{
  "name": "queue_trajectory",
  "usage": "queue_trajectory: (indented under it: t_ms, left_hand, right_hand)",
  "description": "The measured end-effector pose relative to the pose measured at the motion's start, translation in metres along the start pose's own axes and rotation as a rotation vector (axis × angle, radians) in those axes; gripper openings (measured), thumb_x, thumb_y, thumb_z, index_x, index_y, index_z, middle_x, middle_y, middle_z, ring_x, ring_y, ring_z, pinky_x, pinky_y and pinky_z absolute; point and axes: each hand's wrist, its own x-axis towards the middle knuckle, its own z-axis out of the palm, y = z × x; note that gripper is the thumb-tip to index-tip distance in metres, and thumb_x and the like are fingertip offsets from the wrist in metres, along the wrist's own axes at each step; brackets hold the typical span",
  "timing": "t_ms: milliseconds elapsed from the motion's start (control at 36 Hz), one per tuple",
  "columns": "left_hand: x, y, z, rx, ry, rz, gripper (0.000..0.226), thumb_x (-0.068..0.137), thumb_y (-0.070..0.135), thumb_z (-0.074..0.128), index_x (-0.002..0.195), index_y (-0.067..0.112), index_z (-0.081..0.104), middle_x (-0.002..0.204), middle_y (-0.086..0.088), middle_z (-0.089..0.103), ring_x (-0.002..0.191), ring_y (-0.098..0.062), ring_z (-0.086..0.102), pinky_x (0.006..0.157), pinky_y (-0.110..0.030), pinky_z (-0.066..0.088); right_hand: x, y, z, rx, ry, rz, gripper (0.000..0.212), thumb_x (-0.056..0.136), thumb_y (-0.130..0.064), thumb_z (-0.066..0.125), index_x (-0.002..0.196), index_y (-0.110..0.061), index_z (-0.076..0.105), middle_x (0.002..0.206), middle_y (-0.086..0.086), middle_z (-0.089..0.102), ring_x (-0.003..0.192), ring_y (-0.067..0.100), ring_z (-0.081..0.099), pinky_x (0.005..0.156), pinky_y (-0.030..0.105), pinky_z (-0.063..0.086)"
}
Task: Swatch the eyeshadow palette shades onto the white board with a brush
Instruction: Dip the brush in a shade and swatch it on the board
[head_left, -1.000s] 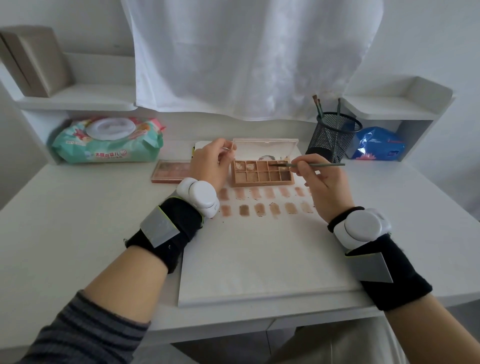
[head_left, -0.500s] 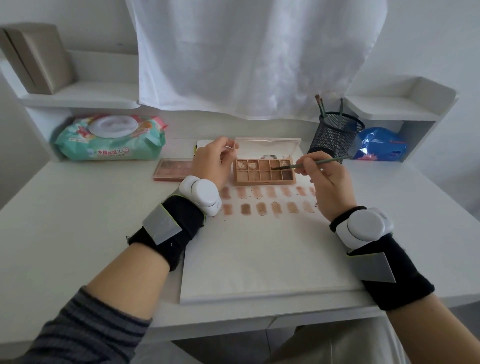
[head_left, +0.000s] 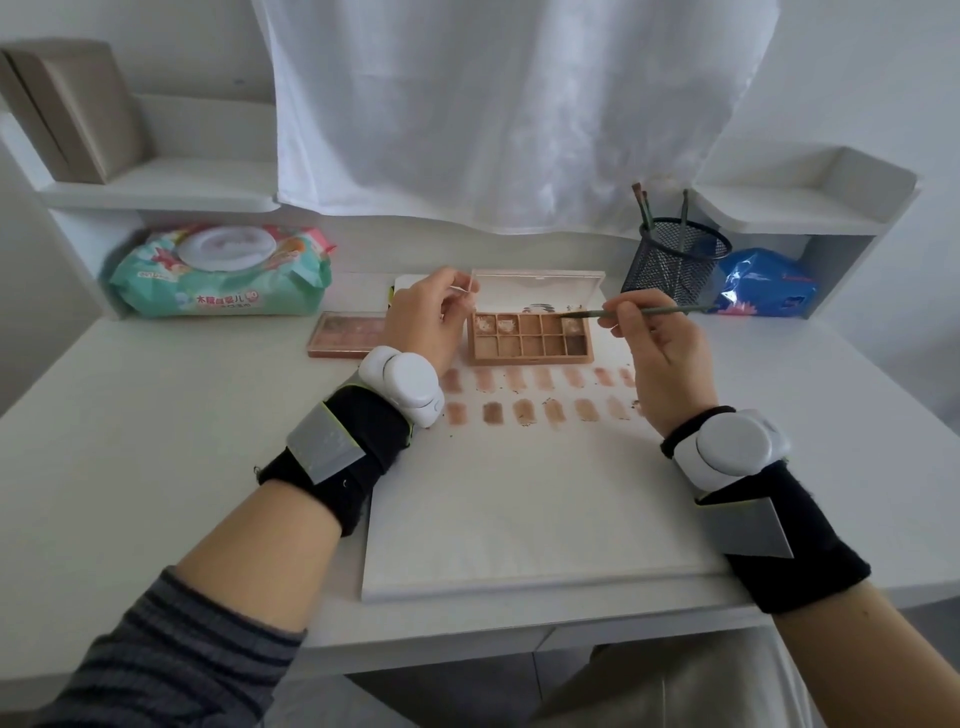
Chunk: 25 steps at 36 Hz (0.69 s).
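Centre of frame: rectangular eyeshadow palette (head_left: 530, 340), clear hinged lid up, sits at far edge of flat matte white board (head_left: 524, 499) on bench (head_left: 156, 441). Left hand (head_left: 427, 319) pinches lid's left corner. Right hand (head_left: 662, 358) grips thin green brush (head_left: 639, 312), tip at upper-right pan. Two rows of powdery tan rectangular swatches (head_left: 540, 397) lie just below palette. Black wire-mesh cup (head_left: 675, 265) w/ brushes, upper right.

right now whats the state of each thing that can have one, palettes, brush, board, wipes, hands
open palette: lid up, on the board
second palette: flat on the desk, left of it
brush: held level, tip at the top-row right pan
white board: two rows of swatches at its far end
wipes pack: lid closed
left hand: pinches the lid's left edge
right hand: grips the brush
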Motion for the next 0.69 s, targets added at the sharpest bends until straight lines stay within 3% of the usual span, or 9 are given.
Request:
queue_trajectory:
  t_ms: [250, 333, 417, 528, 694]
  left_hand:
    - [0.003, 0.000, -0.003, -0.007, -0.025, -0.052, 0.012, 0.090, 0.015, 0.056, 0.097, 0.010, 0.065, 0.091, -0.007, 0.073, 0.085, -0.021, 0.067, 0.081, -0.032, 0.050]
    - [0.004, -0.003, -0.009, 0.012, -0.010, -0.067, 0.013, 0.091, 0.017, 0.054, 0.095, 0.013, 0.065, 0.087, -0.006, 0.072, 0.071, -0.023, 0.062, 0.075, -0.033, 0.050]
    - [0.006, -0.008, -0.018, 0.051, 0.025, -0.038, 0.015, 0.091, 0.017, 0.054, 0.095, 0.009, 0.066, 0.088, -0.006, 0.071, 0.077, -0.026, 0.064, 0.076, -0.038, 0.052]
    - [0.007, -0.015, -0.027, 0.049, 0.020, -0.036, 0.017, 0.091, 0.021, 0.055, 0.096, 0.010, 0.066, 0.092, -0.006, 0.071, 0.088, -0.021, 0.067, 0.078, -0.035, 0.053]
    - [0.003, -0.022, -0.036, 0.031, 0.016, 0.019, 0.014, 0.091, 0.016, 0.056, 0.097, 0.008, 0.067, 0.093, -0.007, 0.071, 0.084, -0.022, 0.068, 0.074, -0.040, 0.055]
  right_hand:
    - [0.003, -0.014, -0.008, 0.103, 0.038, 0.015, 0.020, 0.096, -0.013, 0.044, 0.085, -0.025, 0.054, 0.081, -0.005, 0.062, 0.075, -0.001, 0.060, 0.073, 0.017, 0.046]
    - [0.008, -0.033, -0.015, 0.196, 0.098, 0.027, 0.017, 0.094, -0.007, 0.048, 0.084, -0.020, 0.054, 0.074, -0.010, 0.064, 0.068, -0.004, 0.060, 0.065, 0.010, 0.045]
    - [0.011, -0.052, -0.017, 0.235, 0.120, 0.036, 0.014, 0.093, -0.009, 0.051, 0.083, -0.017, 0.053, 0.063, -0.012, 0.064, 0.060, -0.003, 0.059, 0.057, 0.009, 0.043]
    - [0.002, -0.075, 0.004, 0.239, 0.004, 0.056, 0.017, 0.096, -0.010, 0.045, 0.082, -0.017, 0.050, 0.070, 0.002, 0.060, 0.054, 0.001, 0.053, 0.052, 0.013, 0.041]
    - [-0.025, -0.083, 0.057, 0.228, -0.163, 0.128, 0.024, 0.097, -0.014, 0.045, 0.075, -0.017, 0.053, 0.065, 0.007, 0.060, 0.052, 0.011, 0.051, 0.049, 0.018, 0.037]
